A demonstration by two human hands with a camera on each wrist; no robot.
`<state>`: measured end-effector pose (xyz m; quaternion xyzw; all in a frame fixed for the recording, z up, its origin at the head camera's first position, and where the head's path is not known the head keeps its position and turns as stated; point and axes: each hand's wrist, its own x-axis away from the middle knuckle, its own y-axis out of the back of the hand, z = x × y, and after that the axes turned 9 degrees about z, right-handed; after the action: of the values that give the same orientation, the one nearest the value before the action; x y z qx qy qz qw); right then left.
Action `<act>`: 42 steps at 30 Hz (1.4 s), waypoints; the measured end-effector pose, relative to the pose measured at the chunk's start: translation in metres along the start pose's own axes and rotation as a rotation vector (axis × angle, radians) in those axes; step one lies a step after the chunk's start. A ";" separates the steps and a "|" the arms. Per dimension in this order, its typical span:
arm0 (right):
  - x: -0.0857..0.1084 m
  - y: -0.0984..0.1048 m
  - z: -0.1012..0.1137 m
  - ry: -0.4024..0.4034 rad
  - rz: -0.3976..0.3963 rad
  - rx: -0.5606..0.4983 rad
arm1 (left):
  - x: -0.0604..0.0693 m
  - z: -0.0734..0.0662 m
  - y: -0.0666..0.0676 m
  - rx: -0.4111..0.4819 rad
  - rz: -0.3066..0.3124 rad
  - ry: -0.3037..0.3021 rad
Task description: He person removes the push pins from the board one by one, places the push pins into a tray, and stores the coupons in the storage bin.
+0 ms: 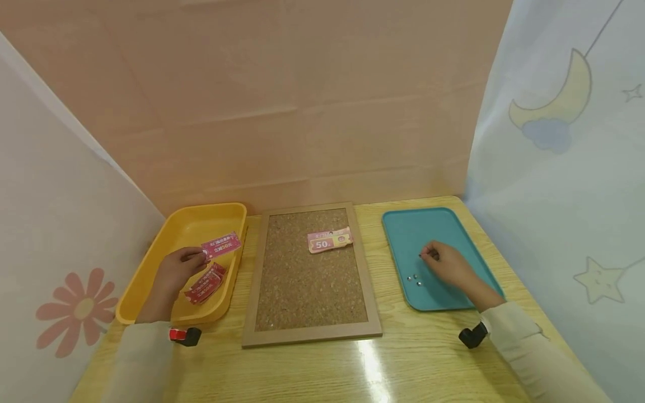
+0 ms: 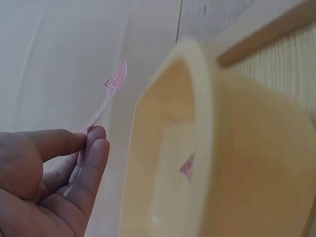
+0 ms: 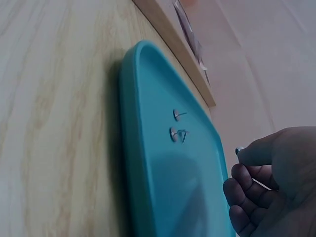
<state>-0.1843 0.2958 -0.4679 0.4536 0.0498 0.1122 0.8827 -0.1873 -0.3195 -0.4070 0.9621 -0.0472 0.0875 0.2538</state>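
Observation:
In the head view my left hand (image 1: pixel 177 270) pinches a pink paper coupon (image 1: pixel 221 245) above the yellow bin (image 1: pixel 132 285). More red coupons (image 1: pixel 205 284) lie in the bin below it. The left wrist view shows the held coupon (image 2: pixel 107 96) bent between thumb and fingertips. My right hand (image 1: pixel 445 264) is over the teal tray (image 1: pixel 403 224), and its thumb and finger pinch a small metal thumbtack (image 3: pixel 239 149). Several other thumbtacks (image 3: pixel 175 133) lie on the tray. Between the hands, a cork board (image 1: pixel 309 291) carries pink coupons (image 1: pixel 330 240) at its upper right, with a tack at their top edge.
A wooden table (image 1: pixel 282 369) bears the bin, the board and the tray side by side. A plain backdrop (image 1: pixel 302 112) rises behind them. Printed cloth walls (image 1: pixel 564 201) stand close on the left and right.

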 end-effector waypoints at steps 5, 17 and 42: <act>0.004 -0.001 -0.007 -0.007 0.008 0.025 | 0.002 0.011 0.012 0.028 -0.023 0.045; 0.010 -0.004 -0.011 -0.026 0.079 0.017 | 0.008 0.030 0.017 -0.051 -0.020 0.202; 0.008 -0.010 -0.009 0.002 0.111 0.028 | 0.010 0.037 0.022 -0.296 0.069 0.227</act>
<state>-0.1772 0.2993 -0.4808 0.4680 0.0272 0.1607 0.8685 -0.1751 -0.3578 -0.4263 0.8961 -0.0636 0.1963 0.3930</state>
